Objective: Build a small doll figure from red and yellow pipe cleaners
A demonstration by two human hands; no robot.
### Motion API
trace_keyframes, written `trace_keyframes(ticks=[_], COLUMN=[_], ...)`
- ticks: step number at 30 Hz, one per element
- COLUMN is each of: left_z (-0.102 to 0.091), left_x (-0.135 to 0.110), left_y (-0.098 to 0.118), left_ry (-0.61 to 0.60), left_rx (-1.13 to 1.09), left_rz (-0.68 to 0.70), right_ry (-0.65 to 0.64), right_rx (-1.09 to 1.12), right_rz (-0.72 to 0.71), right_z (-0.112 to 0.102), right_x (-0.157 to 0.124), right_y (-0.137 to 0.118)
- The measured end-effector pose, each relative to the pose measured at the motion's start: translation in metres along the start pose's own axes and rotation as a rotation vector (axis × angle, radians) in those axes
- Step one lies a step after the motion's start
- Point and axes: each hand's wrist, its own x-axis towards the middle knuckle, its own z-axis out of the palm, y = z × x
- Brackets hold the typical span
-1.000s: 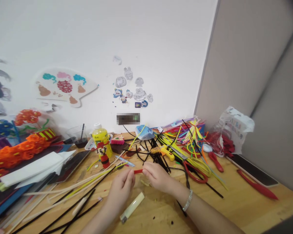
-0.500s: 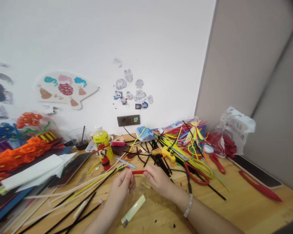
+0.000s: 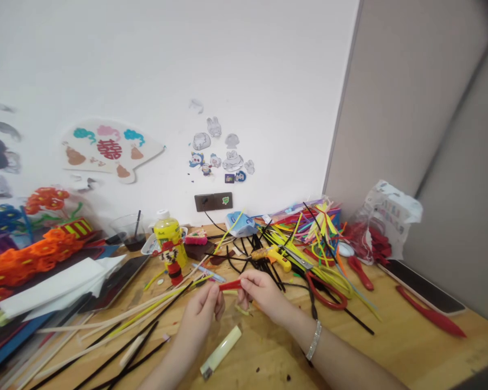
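Just above the middle of the table, a short, flat red strip (image 3: 230, 285) is stretched between my two hands. My left hand (image 3: 203, 306) pinches its left end between thumb and fingers. The right end sits in the pinch of my right hand (image 3: 262, 292), slightly higher than the left end. A pale cigarette lighter (image 3: 222, 351) lies on the table below and between my hands. Behind my left hand stands a small red, black and white figure (image 3: 173, 262). Red-handled scissors (image 3: 327, 292) rest to the right of my right hand.
A yellow glue gun (image 3: 274, 255) lies beyond my hands among black and yellow pipe cleaners (image 3: 268, 273). A yellow bottle (image 3: 168, 233) and a plastic cup (image 3: 132, 230) stand at the back. Long stems (image 3: 138, 314) cross the left side. A dark phone-like slab (image 3: 425, 287) lies at the right.
My right hand has shifted up a little, so the red strip now tilts upward to the right. My left hand stays nearly still.
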Motion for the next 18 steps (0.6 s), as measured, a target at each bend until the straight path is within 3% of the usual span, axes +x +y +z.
trace_keyframes(ticks=[5,12,15,18], left_z=[-0.003,-0.009,-0.009,-0.009], left_x=[0.003,0.01,0.011,0.011], left_y=[-0.004,-0.015,-0.016,-0.016], left_ry=[0.038,0.054,0.038,0.031], left_rx=[-0.013,-0.099,-0.13,-0.138], left_rz=[-0.001,-0.022,-0.048,-0.055], right_ry=[-0.022,-0.12,-0.124,-0.069], right_rx=[-0.231,-0.851,-0.911,-0.81], right_rz=[-0.051,-0.241,-0.273,-0.277], right_z=[-0.002,-0.006,-0.008,-0.009], right_x=[-0.001,-0.004,-0.004,-0.004], right_y=[-0.005,-0.004,-0.001,-0.004])
